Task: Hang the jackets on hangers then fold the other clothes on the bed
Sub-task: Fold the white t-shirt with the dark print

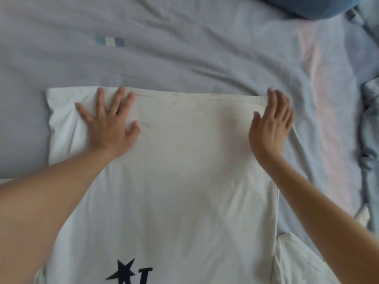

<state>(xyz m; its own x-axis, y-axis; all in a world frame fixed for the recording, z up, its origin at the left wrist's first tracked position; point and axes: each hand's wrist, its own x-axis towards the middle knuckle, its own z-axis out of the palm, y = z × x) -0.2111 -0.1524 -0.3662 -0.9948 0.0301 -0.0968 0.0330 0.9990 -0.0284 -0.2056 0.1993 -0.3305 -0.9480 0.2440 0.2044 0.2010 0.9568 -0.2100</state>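
Spreads white T-shirt [184,160] flat on bed [184,48], toward near edge. Pins its far left corner under left hand [108,124], fingers splayed, gripping nothing. Sets right hand [270,124], fingers straight, empty, at far right hem, probably to smooth creases before folding.

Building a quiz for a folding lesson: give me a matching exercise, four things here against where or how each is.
1 left hand
2 right hand
3 dark star print
4 blue pillow

A top right corner of view
B flat on the white T-shirt, fingers spread
C near bottom edge
D at T-shirt's right edge, palm inward

Pairs: 1-B, 2-D, 3-C, 4-A
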